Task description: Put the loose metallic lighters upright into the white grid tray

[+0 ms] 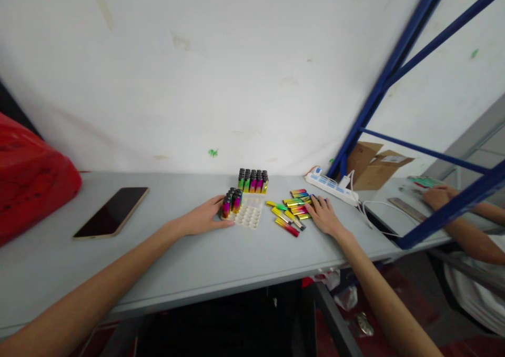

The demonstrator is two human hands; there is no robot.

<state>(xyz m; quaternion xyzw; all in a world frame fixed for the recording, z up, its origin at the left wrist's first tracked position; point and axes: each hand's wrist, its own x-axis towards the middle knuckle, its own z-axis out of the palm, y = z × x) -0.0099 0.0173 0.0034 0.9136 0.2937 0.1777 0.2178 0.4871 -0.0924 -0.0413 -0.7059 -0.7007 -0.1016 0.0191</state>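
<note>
My left hand (208,217) grips the left edge of a white tray (250,216) with round holes, its thumb along the near side. Several shiny multicoloured lighters (232,201) with black tops stand upright in the tray's left part; the holes to their right show bare. Behind it, a block of upright lighters (253,181) stands near the wall. To the right a loose pile of lighters (291,212) lies flat on the table. My right hand (322,215) rests on the pile's right side with fingers spread, partly covering some lighters.
A phone (112,212) lies at the left beside a red bag (31,175). A white power strip (331,185) with cables, a blue metal frame (369,101) and a cardboard box (374,166) are at the right. Another person's hands (437,195) are beyond the frame.
</note>
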